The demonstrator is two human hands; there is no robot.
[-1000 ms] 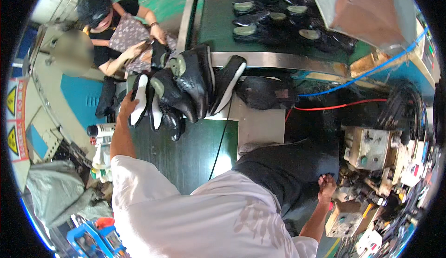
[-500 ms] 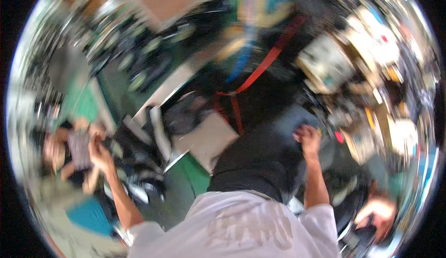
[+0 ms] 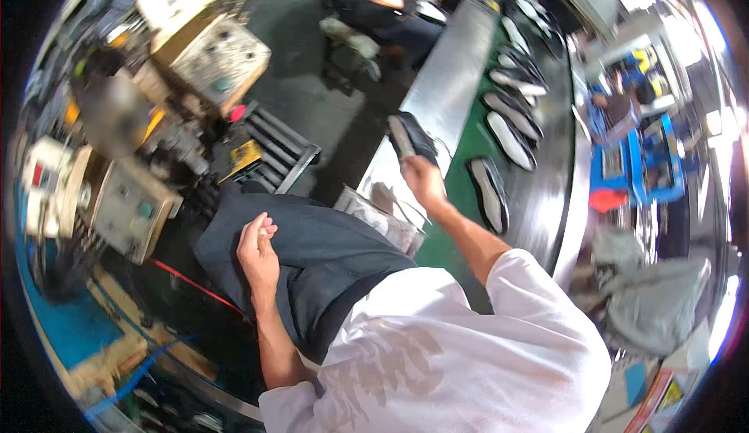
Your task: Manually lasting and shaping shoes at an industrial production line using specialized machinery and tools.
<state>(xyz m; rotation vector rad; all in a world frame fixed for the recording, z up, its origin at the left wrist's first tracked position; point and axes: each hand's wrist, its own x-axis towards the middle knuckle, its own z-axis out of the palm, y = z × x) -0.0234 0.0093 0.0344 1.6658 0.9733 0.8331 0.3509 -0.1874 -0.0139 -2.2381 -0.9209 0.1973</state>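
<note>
My right hand (image 3: 421, 181) is closed on one end of a dark shoe (image 3: 411, 135) with a pale sole, at the metal ledge of a conveyor. Its other end points away from me. My left hand (image 3: 258, 253) hovers over my dark trousers, fingers loosely curled and nothing visible in them. Several black shoes with white edges lie on the green belt (image 3: 459, 187) to the right; the nearest shoe (image 3: 489, 193) is just right of my right forearm.
At left stand machines with pale control boxes (image 3: 222, 62) and a metal roller rack (image 3: 277, 148). A seated person (image 3: 382, 15) works farther up the ledge (image 3: 455, 62). Blue crates (image 3: 636, 160) and grey cloth (image 3: 655, 304) are at right. A whitish bundle (image 3: 382, 218) sits beside my leg.
The view has swung round from a blurred part of the workshop to the conveyor. My right hand, fingers spread earlier, now grips a shoe. My left hand has come in over my legs.
</note>
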